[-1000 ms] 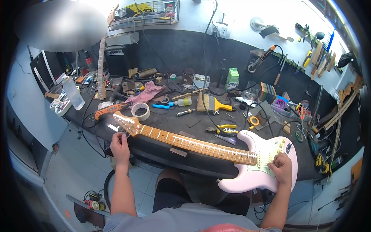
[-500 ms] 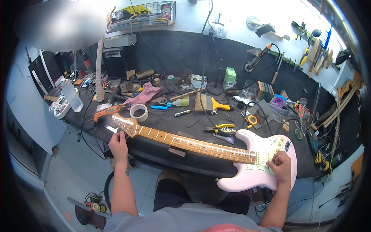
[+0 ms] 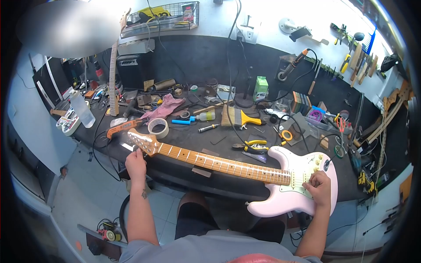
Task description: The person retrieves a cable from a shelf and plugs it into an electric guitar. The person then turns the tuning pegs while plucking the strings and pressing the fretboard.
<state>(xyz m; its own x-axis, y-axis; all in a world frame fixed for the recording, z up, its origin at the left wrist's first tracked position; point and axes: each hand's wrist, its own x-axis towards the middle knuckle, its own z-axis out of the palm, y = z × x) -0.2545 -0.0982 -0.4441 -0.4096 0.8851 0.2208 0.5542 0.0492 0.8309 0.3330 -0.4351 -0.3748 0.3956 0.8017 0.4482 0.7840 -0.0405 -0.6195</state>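
Observation:
A pale pink electric guitar (image 3: 269, 206) lies face up across the front of the bench, its wooden neck (image 3: 219, 164) pointing left. My left hand (image 3: 136, 163) is at the lower edge of the headstock (image 3: 144, 142), fingers closed on a tuning peg that they mostly cover. Over the strings, between the pickups and the bridge, my right hand (image 3: 319, 186) is held with thumb and fingers pinched together; anything between them is too small to make out. A dark cable plug (image 3: 326, 165) sits in the guitar's jack.
Behind the neck are a masking tape roll (image 3: 158, 127), an orange-handled tool (image 3: 125, 128), yellow pliers (image 3: 252, 145), a wide brush (image 3: 239, 117) and a screwdriver (image 3: 208, 128). A small block (image 3: 201, 172) is under the neck. A clear bottle (image 3: 82, 109) stands at left.
My left hand has shifted very slightly right and its wrist has turned a little at the tuning peg. My right hand stays over the strings, almost unchanged.

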